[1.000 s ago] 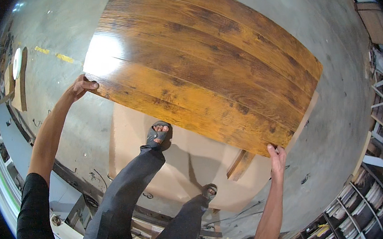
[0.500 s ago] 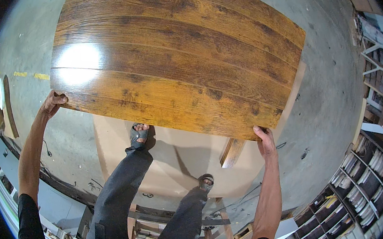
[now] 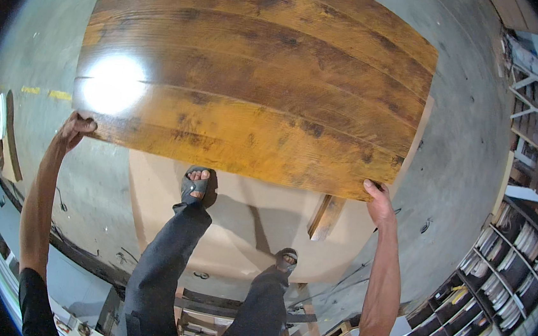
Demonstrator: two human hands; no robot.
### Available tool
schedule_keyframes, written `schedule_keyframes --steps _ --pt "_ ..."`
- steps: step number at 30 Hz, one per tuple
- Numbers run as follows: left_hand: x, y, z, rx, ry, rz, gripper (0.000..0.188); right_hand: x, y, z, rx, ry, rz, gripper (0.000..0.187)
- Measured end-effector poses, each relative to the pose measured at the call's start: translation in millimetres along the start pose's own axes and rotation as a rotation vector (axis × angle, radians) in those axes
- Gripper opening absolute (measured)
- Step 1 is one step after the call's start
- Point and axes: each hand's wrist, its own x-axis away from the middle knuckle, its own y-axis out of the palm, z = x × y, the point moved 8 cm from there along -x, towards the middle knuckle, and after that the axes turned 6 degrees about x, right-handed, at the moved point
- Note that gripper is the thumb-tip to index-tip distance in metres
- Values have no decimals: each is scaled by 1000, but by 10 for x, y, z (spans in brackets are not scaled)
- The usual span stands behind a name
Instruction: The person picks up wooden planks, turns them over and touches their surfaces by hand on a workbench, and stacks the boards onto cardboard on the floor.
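A large, glossy brown wood-grain panel (image 3: 258,77) with plank-like lines fills the upper middle of the head view. Its near left corner is gripped by my left hand (image 3: 76,131), thumb on top and fingers curled beneath. At the near right corner my right hand (image 3: 378,200) pinches the edge the same way. A bright lamp reflection lies on the panel's left part. Below the near edge, a short wooden strip (image 3: 326,218) in the same finish rests on a tan sheet (image 3: 244,230). The panel hides the strip's far end.
My sandalled feet stand on the tan sheet, which covers part of the grey concrete floor (image 3: 463,140). At the right is a dark shelf rack (image 3: 497,271) of stacked flat pieces. Curved boards (image 3: 12,139) stand at the far left. Cables lie on the floor.
The panel has tilted slightly, its left corner shifting up in view and its right side moving a little right and down. Both hands have moved with it, still gripping.
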Motion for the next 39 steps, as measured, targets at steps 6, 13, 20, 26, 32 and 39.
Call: schedule_keyframes --steps 6,13,20,26,32,39 --pt "862 -201 74 -16 251 352 79 172 -405 333 -40 -164 117 77" --pt "3758 852 -2307 -61 5 581 49 1742 -785 2469 1109 24 -259 39" --pt "6863 3970 -4128 526 -255 748 51 3430 -554 2423 754 -20 -475 45" --pt "7987 5529 -4640 885 -239 910 39 3967 -1309 2640 626 163 -438 39" --pt "8455 6639 -4398 970 16 871 42 3975 -1513 3262 905 -20 -597 22" --pt "9518 7703 -4208 1093 524 904 37 3946 -955 3304 1168 -536 -756 22"
